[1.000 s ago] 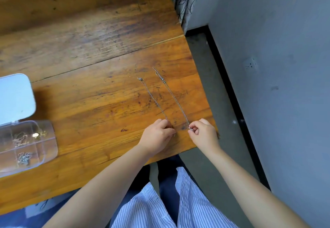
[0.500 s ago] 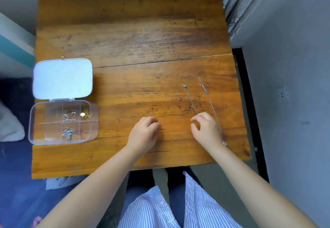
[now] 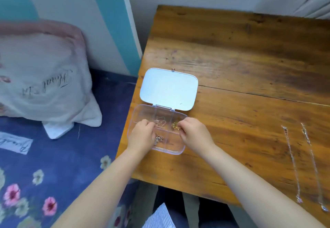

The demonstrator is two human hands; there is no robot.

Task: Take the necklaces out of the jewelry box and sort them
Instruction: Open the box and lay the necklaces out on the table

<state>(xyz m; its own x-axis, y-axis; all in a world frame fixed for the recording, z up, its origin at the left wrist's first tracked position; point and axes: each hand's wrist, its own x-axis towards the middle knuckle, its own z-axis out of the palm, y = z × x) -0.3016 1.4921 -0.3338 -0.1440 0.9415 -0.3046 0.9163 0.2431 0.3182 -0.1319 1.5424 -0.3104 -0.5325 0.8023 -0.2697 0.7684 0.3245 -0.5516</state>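
The clear jewelry box (image 3: 180, 149) lies open at the table's left edge, its white lid (image 3: 168, 89) folded back. Inside are a rose-gold necklace (image 3: 160, 122), a gold necklace (image 3: 175, 125) and a small silver piece (image 3: 159, 138), each in its own compartment. My left hand (image 3: 142, 135) reaches into the box with curled fingertips at the rose-gold necklace; its grip is hidden. My right hand (image 3: 193, 135) pinches at the gold necklace. Two silver necklaces (image 3: 292, 163) (image 3: 312, 163) lie stretched out side by side near the table's right end.
The wooden table (image 3: 241, 63) has its front edge close to my body. Left of it is a bed with a blue floral sheet (image 3: 53, 174) and a white pillow (image 3: 41, 77). A wall stands behind, with a curtain at the top right.
Both hands left the two laid-out silver necklaces and moved left into the open jewelry box. The camera swung left, bringing the bed and pillow into view.
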